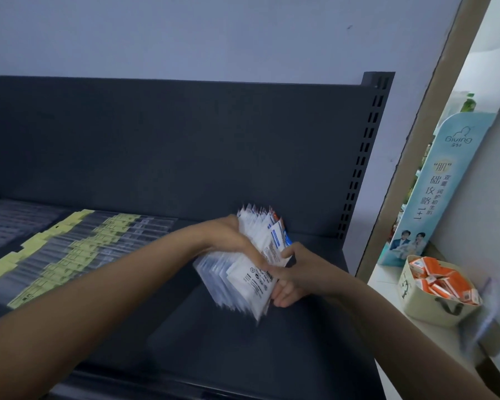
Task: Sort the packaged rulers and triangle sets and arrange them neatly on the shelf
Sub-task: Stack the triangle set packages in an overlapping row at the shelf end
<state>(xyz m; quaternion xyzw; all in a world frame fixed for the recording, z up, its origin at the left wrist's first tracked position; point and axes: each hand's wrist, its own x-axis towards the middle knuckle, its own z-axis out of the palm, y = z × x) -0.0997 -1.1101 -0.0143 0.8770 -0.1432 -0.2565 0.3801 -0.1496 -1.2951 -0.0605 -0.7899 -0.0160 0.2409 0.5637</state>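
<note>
Packaged sets bundle being held tilted in air over right part of shelf; left hand clamping it from upper left, fingers curling over packet edges; right hand gripping from lower right, thumb pressing front, fingers curling underneath; probably squaring edges so packets sit flush when set down; yellow-topped ruler packs lying in overlapping rows at left, seemingly sorted; blur hiding fingertip detail.
</note>
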